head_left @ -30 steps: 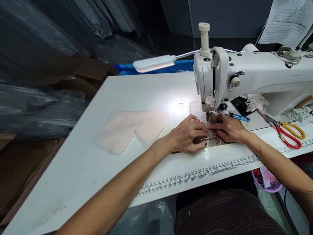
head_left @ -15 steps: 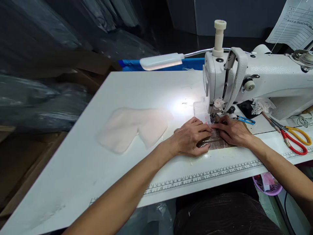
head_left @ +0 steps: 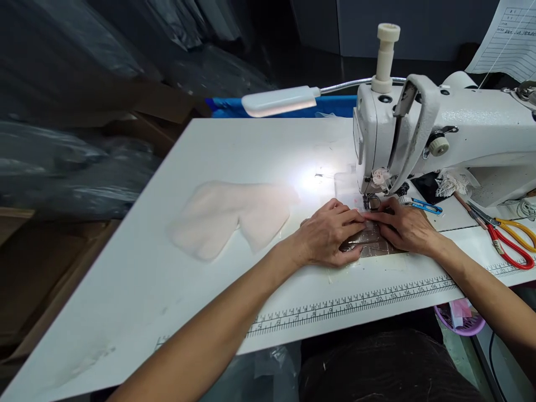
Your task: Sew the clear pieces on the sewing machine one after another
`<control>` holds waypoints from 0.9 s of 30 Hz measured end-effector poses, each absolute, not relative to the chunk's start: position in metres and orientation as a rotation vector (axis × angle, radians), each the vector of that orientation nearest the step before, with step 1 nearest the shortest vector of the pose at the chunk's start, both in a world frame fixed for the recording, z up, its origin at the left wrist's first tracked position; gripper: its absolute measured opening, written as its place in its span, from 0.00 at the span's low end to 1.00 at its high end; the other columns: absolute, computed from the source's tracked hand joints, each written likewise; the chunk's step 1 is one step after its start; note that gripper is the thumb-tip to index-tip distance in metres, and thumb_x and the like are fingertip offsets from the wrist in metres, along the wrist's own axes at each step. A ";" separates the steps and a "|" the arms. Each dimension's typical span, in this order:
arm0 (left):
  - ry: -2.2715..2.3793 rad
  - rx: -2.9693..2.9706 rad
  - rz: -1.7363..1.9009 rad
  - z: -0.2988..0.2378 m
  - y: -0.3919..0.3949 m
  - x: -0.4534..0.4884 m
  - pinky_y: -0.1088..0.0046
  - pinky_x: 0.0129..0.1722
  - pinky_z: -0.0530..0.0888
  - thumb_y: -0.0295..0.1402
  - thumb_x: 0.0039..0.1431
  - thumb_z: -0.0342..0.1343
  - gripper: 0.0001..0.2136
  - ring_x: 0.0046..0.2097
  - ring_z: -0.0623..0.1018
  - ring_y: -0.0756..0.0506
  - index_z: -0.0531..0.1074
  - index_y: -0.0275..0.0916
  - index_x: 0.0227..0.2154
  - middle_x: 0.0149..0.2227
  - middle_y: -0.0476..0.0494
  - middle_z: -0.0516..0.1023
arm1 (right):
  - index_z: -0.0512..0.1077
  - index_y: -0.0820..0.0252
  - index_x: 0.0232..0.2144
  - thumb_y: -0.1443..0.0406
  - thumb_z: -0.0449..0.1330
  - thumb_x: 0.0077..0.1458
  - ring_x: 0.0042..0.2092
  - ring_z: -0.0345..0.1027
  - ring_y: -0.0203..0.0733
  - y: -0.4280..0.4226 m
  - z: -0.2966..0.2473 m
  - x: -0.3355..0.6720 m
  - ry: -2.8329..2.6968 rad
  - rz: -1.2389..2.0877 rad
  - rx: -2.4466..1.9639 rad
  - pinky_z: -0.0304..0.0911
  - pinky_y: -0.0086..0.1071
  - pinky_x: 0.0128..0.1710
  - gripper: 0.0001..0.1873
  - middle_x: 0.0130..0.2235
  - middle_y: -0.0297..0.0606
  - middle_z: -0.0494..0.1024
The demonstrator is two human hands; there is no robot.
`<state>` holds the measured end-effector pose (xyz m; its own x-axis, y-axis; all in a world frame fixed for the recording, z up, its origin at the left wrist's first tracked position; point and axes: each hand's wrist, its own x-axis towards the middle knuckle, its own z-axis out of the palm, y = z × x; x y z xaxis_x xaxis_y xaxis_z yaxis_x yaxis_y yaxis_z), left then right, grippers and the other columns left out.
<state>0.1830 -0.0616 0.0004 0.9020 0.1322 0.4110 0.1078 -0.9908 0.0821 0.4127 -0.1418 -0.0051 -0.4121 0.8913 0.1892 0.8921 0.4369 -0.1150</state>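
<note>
My left hand (head_left: 330,233) lies flat on a small brown checked fabric piece (head_left: 371,243) on the white sewing table (head_left: 234,156), fingers stretched toward the presser foot (head_left: 371,202). My right hand (head_left: 404,226) presses the same piece from the right, fingertips close to the needle. Both hands hold the fabric down just in front of the white sewing machine (head_left: 444,134). A thin metal tool seems to lie under my left fingers; I cannot make it out.
A pale pink fabric stack (head_left: 228,215) lies left of my hands. Blue thread snips (head_left: 421,205) and red-and-yellow scissors (head_left: 508,237) rest at the right. A lit gooseneck lamp (head_left: 278,100) hangs over the table. A ruler strip (head_left: 355,304) runs along the front edge. Below right sits a purple basket (head_left: 460,321).
The view has shifted so the machine sits further right. Both hands stay on the checked piece by the presser foot, barely moved.
</note>
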 end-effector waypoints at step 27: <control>0.465 3.073 0.337 0.005 -0.056 0.185 0.59 0.49 0.69 0.44 0.63 0.52 0.23 0.50 0.76 0.38 0.72 0.32 0.54 0.57 0.33 0.76 | 0.75 0.58 0.56 0.65 0.50 0.67 0.39 0.70 0.42 -0.142 0.001 0.409 -2.380 0.129 -1.521 0.66 0.34 0.36 0.21 0.50 0.50 0.74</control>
